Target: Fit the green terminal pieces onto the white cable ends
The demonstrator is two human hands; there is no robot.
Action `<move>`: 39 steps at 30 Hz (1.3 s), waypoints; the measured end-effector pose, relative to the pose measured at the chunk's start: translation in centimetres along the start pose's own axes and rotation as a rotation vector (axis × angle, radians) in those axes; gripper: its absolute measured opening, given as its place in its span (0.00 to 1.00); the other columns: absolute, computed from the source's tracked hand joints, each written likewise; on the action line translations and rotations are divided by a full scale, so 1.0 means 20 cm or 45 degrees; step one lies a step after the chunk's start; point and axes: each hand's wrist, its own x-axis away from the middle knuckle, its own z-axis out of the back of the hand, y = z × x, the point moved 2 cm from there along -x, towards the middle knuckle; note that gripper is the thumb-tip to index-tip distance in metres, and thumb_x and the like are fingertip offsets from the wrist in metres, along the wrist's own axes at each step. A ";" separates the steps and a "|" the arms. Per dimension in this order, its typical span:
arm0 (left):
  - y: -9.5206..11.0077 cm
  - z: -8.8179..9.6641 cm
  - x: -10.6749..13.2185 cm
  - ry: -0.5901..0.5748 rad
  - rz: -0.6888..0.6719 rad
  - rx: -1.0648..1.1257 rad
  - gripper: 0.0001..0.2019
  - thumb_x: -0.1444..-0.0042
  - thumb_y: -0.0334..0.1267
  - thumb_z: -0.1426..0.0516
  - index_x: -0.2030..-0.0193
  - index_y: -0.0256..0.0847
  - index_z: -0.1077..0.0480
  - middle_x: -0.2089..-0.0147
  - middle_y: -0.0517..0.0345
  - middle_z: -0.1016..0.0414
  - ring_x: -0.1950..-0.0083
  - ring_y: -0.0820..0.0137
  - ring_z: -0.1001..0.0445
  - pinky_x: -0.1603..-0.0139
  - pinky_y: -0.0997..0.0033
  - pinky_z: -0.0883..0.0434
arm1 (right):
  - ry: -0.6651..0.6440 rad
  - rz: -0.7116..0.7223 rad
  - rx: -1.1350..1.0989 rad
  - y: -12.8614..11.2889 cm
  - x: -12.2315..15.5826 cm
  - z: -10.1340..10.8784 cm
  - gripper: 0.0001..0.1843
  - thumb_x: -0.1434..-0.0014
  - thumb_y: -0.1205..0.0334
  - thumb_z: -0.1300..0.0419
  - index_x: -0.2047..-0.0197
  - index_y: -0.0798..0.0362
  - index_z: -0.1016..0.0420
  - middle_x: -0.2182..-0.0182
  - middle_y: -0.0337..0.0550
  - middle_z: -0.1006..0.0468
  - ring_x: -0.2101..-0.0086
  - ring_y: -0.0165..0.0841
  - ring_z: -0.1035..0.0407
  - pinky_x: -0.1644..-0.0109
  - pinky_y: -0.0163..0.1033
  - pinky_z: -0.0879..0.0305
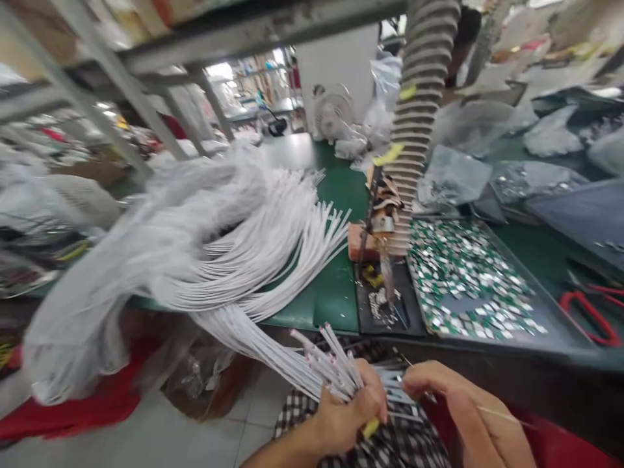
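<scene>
My left hand (348, 416) is closed round a bundle of thin white cables (273, 351) above a checked cloth on my lap. Their ends fan out above the fist, some with reddish tips. A small yellow piece (370, 428) shows beneath the fingers. Just right of the bundle, my right hand (468, 403) has its fingers pinched together. A thin pointed bit sticks out by its fingertips and a pale strand crosses the hand; what exactly it grips is too small to make out. More white cables (253, 260) lie curved across the green table, partly wrapped in clear plastic.
A tray (560, 318) of small green circuit boards (468, 273) sits at the right, beside red-handled scissors (589, 318). A ribbed hose (419, 117) hangs down near a soldering iron (385, 260) over a black mat (363, 318). Shelf bars (273, 39) cross overhead.
</scene>
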 end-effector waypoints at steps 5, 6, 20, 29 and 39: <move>-0.02 0.02 -0.03 -0.145 0.379 -0.410 0.13 0.50 0.30 0.38 0.78 0.30 0.38 0.78 0.62 0.42 0.74 0.85 0.44 0.74 0.86 0.46 | -0.090 0.230 0.265 -0.04 -0.03 -0.05 0.04 0.42 0.64 0.38 0.62 0.53 0.24 0.69 0.37 0.24 0.67 0.21 0.30 0.62 0.24 0.33; -0.01 0.02 -0.04 -0.170 0.403 -0.460 0.15 0.51 0.29 0.38 0.79 0.30 0.41 0.78 0.62 0.45 0.74 0.85 0.47 0.74 0.86 0.48 | -0.078 0.246 0.288 -0.04 -0.03 -0.06 0.02 0.42 0.67 0.39 0.64 0.54 0.24 0.70 0.37 0.24 0.68 0.22 0.31 0.63 0.25 0.34; 0.07 0.10 -0.06 -0.036 0.197 -0.653 0.20 0.36 0.48 0.48 0.69 0.32 0.29 0.73 0.57 0.34 0.70 0.81 0.35 0.67 0.82 0.38 | 0.013 0.217 0.192 -0.04 -0.07 -0.11 0.08 0.46 0.75 0.39 0.63 0.54 0.27 0.71 0.36 0.26 0.69 0.18 0.32 0.67 0.22 0.34; 0.11 0.09 -0.11 0.036 0.033 -0.671 0.03 0.42 0.29 0.41 0.62 0.40 0.31 0.67 0.63 0.36 0.67 0.86 0.32 0.65 0.88 0.35 | 0.012 0.082 0.081 -0.05 -0.08 -0.09 0.13 0.42 0.76 0.42 0.59 0.50 0.24 0.67 0.30 0.21 0.67 0.14 0.27 0.59 0.16 0.31; 0.12 0.13 -0.09 0.094 -0.120 -0.919 0.04 0.46 0.25 0.39 0.66 0.37 0.25 0.70 0.60 0.33 0.68 0.83 0.32 0.67 0.86 0.35 | -0.121 -0.142 0.202 0.02 -0.15 -0.06 0.13 0.36 0.68 0.48 0.70 0.57 0.27 0.76 0.36 0.27 0.75 0.18 0.36 0.70 0.24 0.40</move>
